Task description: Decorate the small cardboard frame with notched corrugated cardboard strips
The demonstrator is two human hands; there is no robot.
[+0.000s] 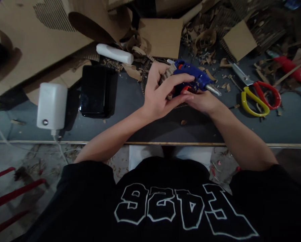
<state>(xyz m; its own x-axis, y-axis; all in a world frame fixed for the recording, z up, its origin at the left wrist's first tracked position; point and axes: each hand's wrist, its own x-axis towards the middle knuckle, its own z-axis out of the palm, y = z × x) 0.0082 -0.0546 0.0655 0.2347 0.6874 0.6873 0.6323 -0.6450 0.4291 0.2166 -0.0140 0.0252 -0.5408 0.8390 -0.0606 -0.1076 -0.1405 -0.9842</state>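
A blue hot glue gun (pixel 192 74) with a red trigger and a metal nozzle pointing right is between my hands. My left hand (pixel 156 92) is closed around a piece of corrugated cardboard (pixel 168 72), its index finger stretched across the side of the glue gun. My right hand (pixel 203 101) is below the gun's front, fingers curled in near the red trigger. Left thumb and right fingertips meet there. The gun's handle and much of the right fingers' grip are hidden behind the left hand.
Scissors (pixel 256 95) with red and yellow handles lie at the right, near a red-handled tool (pixel 291 69). A white adapter (pixel 51 106), a black case (pixel 94 90) and a white roll (pixel 115 53) lie left. Cardboard sheets (pixel 161 37) and scraps cover the table's back.
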